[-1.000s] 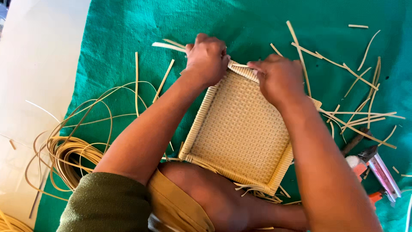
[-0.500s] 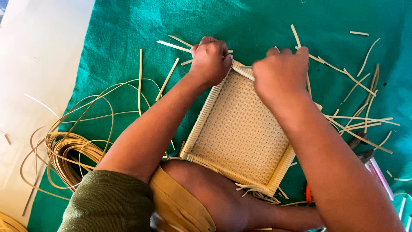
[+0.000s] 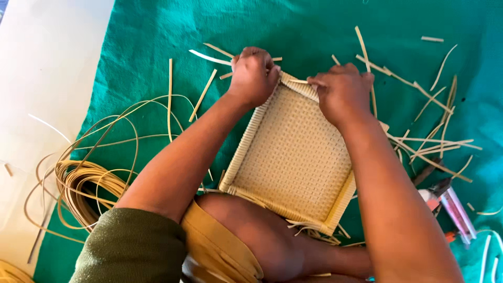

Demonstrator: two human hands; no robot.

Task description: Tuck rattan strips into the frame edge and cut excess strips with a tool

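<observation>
A square woven cane tray lies on a green cloth, its near edge against my knee. My left hand grips the tray's far left corner. My right hand is closed on the far rim and pinches a thin cane strip that runs toward the left hand. Both forearms reach over the tray.
A coil of long cane strands lies at the left on the cloth's edge. Short cut cane pieces are scattered at the far side and the right. Pliers and a pink-white tool lie at the right. A white surface borders the cloth.
My right hand rose off the tray's far rim, then came back down onto it and now pinches the strip. The left hand has stayed on the corner.
</observation>
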